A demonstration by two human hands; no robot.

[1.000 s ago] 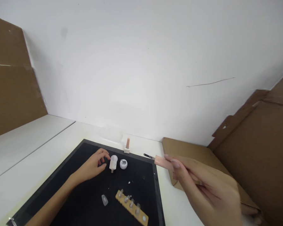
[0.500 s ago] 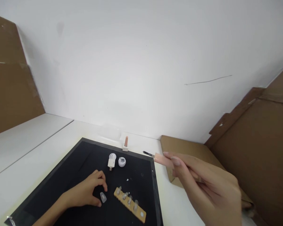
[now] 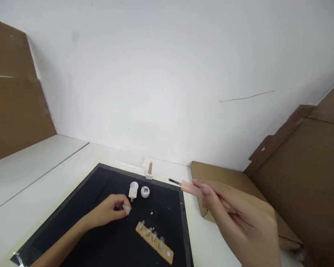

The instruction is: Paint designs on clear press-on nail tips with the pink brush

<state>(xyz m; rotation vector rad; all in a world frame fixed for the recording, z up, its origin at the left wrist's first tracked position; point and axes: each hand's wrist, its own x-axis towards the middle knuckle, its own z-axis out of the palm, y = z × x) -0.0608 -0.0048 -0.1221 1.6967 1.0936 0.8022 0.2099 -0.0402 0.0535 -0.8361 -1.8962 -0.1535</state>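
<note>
Between the thumb and fingers of my left hand is a small clear piece, held just above the black mat. My right hand pinches a pink-handled brush whose dark, flat tip points left over the mat's right edge. To the right of my left hand lies a tan strip with several clear pieces standing on it. Beyond my left hand are a white block on a round white item and a small round white pot with greyish contents.
A pink stick in a white holder stands at the mat's far edge. A cardboard box lies at the right on the white table. Taller cardboard panels rise at both sides, before a white wall.
My left hand has closed on the clear piece, which lay on the mat, and has moved up and slightly right with it. My right hand is almost still.
</note>
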